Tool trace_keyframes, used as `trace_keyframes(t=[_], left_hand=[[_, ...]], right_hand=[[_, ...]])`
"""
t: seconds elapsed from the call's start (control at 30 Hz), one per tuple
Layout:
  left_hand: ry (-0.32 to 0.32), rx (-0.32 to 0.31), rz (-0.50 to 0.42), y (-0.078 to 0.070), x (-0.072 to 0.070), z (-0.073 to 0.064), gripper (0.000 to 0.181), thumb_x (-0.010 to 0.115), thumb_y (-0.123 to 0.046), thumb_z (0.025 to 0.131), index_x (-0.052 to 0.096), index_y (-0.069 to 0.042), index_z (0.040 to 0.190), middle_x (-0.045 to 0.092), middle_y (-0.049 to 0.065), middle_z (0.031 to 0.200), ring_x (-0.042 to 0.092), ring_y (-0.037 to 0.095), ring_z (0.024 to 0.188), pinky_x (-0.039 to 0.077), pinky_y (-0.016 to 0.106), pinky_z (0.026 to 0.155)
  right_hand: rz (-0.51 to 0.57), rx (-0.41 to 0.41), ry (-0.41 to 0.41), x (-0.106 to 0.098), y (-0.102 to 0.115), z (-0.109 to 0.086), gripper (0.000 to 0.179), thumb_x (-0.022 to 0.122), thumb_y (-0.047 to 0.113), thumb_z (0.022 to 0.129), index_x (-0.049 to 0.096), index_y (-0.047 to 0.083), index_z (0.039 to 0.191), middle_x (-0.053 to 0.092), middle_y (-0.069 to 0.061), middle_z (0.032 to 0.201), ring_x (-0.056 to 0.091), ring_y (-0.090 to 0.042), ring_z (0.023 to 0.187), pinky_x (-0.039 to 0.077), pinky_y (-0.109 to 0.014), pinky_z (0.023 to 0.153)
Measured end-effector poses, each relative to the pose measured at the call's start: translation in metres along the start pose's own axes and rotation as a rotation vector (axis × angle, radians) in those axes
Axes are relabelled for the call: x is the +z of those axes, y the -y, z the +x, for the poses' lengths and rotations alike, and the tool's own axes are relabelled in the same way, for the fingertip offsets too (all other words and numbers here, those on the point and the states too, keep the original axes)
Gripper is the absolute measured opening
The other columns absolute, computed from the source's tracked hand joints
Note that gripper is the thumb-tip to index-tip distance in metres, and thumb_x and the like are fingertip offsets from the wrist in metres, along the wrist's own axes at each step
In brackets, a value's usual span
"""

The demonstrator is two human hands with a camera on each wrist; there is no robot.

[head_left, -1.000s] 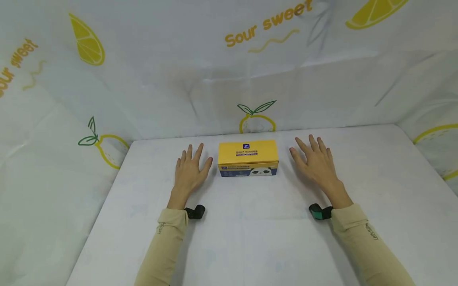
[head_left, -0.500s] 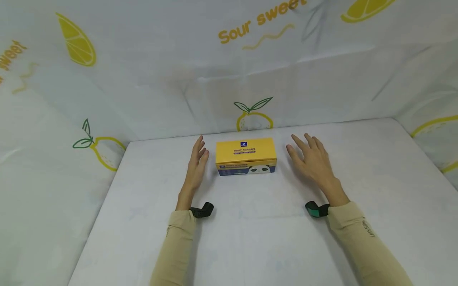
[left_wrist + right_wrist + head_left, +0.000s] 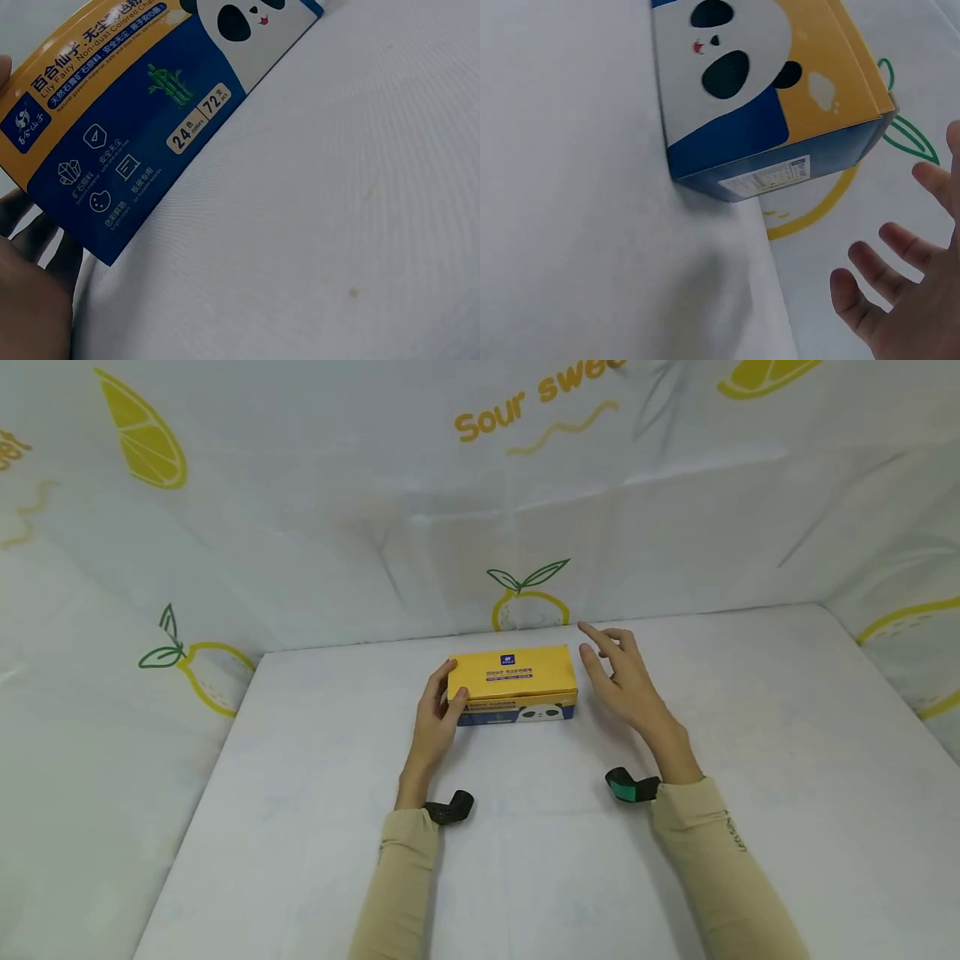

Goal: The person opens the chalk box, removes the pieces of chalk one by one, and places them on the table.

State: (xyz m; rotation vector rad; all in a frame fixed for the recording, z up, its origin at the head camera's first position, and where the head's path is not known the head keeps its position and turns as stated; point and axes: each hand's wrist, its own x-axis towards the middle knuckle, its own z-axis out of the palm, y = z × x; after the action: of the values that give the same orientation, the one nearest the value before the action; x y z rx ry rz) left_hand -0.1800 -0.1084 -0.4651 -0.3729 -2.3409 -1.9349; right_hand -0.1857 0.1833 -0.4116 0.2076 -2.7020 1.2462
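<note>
A yellow and blue chalk box [image 3: 512,672] with a panda on its front sits near the back of the white table. My left hand [image 3: 435,727] holds its left end, thumb at the front top edge and fingers round the far side. In the left wrist view, part of that hand [image 3: 34,292] shows beside the lower corner of the box [image 3: 142,142]. Off the box's right end is my right hand [image 3: 626,689], fingers spread and apart from it. The right wrist view shows this hand [image 3: 915,292] with a gap to the box's labelled end [image 3: 780,176].
White cloth with lemon prints hangs behind the table [image 3: 525,860] and along both its sides. Dark wrist-worn cameras sit on the left wrist [image 3: 452,808] and the right wrist [image 3: 632,787].
My left hand has turned, moved right and taken hold of the box's left end. My right hand has come inward toward its right end. The view has shifted slightly.
</note>
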Motion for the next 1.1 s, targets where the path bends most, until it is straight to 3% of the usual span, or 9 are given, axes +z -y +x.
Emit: trace_keyframes(t=[0.1,0.23,0.43,0.57,0.67,0.83,1.0,1.1], left_hand=[[-0.009,0.015,-0.002,0.003,0.002,-0.001,0.053,0.053,-0.017,0.106,0.037,-0.013,0.157,0.028,0.007,0.169,0.028,0.029,0.157,0.029,0.054,0.124],[-0.008,0.023,0.002,0.007,0.001,-0.002,0.054,0.053,-0.017,0.107,0.036,-0.013,0.157,0.028,0.007,0.169,0.029,0.029,0.156,0.031,0.054,0.123],[0.0,0.002,0.021,0.009,-0.001,-0.002,0.053,0.053,-0.021,0.107,0.037,-0.016,0.157,0.029,0.003,0.169,0.03,0.027,0.156,0.032,0.051,0.123],[0.003,-0.002,0.024,0.01,-0.003,-0.001,0.053,0.053,-0.022,0.107,0.037,-0.018,0.158,0.029,0.002,0.169,0.03,0.027,0.156,0.031,0.051,0.124],[0.005,0.004,0.023,0.009,-0.003,-0.002,0.054,0.054,-0.021,0.107,0.037,-0.018,0.158,0.03,0.003,0.168,0.031,0.028,0.156,0.032,0.051,0.123],[0.013,0.041,0.029,0.009,-0.003,-0.004,0.058,0.059,-0.024,0.104,0.037,-0.018,0.157,0.032,0.004,0.167,0.035,0.029,0.154,0.032,0.052,0.123],[0.022,0.072,0.025,0.008,-0.004,-0.004,0.067,0.066,-0.036,0.101,0.036,-0.02,0.158,0.034,0.005,0.166,0.035,0.03,0.153,0.029,0.053,0.124],[0.025,0.075,0.013,0.007,-0.004,-0.004,0.07,0.066,-0.034,0.101,0.033,-0.018,0.16,0.034,0.007,0.166,0.035,0.031,0.153,0.029,0.054,0.124]], right_hand=[[0.114,0.013,0.007,0.003,0.0,0.002,0.052,0.037,0.042,0.111,0.045,0.017,0.156,0.039,-0.024,0.138,0.045,-0.03,0.11,0.039,-0.04,0.085],[0.193,0.063,0.063,0.011,-0.003,0.002,0.049,0.041,0.042,0.11,0.049,0.019,0.153,0.04,-0.02,0.129,0.045,-0.025,0.105,0.039,-0.035,0.083],[0.209,0.037,0.192,0.024,-0.015,-0.003,0.053,0.06,0.032,0.104,0.047,0.021,0.154,0.04,-0.016,0.145,0.05,-0.031,0.117,0.046,-0.042,0.097],[0.21,-0.04,0.227,0.025,-0.023,-0.002,0.066,0.071,0.022,0.097,0.043,0.021,0.156,0.033,-0.01,0.163,0.052,-0.027,0.114,0.049,-0.028,0.091],[0.211,-0.047,0.256,0.019,-0.025,-0.002,0.071,0.075,0.022,0.094,0.042,0.024,0.156,0.035,-0.007,0.164,0.051,-0.023,0.114,0.047,-0.018,0.085],[0.223,-0.044,0.239,0.016,-0.023,-0.002,0.07,0.078,0.021,0.091,0.046,0.025,0.154,0.051,-0.008,0.15,0.049,-0.022,0.111,0.048,-0.021,0.084],[0.201,-0.112,0.195,0.018,-0.024,-0.001,0.066,0.076,0.016,0.092,0.05,0.018,0.152,0.053,-0.011,0.151,0.053,-0.022,0.107,0.05,-0.028,0.089],[0.158,-0.127,0.199,0.017,-0.024,0.0,0.064,0.075,0.017,0.094,0.05,0.016,0.152,0.054,-0.012,0.15,0.054,-0.023,0.107,0.051,-0.033,0.093]])
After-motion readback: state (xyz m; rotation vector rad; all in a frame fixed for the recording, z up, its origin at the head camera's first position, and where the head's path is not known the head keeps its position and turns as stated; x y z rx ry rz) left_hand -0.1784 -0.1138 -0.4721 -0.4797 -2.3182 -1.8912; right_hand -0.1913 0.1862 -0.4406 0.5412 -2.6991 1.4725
